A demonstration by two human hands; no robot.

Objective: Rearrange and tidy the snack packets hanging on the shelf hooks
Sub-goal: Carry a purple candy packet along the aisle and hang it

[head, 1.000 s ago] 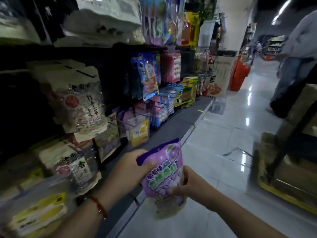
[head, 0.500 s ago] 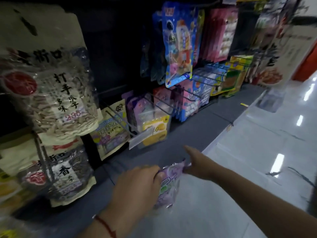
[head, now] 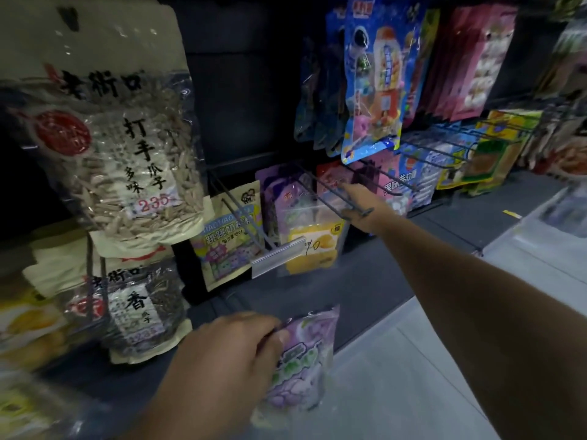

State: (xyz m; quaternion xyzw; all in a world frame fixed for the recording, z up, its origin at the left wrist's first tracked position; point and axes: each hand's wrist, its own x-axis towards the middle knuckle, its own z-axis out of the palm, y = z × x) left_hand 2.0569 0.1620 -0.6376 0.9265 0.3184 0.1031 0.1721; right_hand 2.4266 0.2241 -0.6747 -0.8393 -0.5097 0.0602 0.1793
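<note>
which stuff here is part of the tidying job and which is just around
Job: purple packet held by left hand; right hand reaching to the hooks; hanging packets.
Around: seed bags; price tag; floor.

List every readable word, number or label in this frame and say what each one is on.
"老街口", "打手瓜子", "多味", "235": large sunflower seed bag, upper left.
"香": dark seed bag below it.
"跳跳": cream packet on the low hook.
Handwritten price tag: not legible.
Purple packet held by the left hand: print blurred.
Blue toy packets and the rest: too blurred.
</note>
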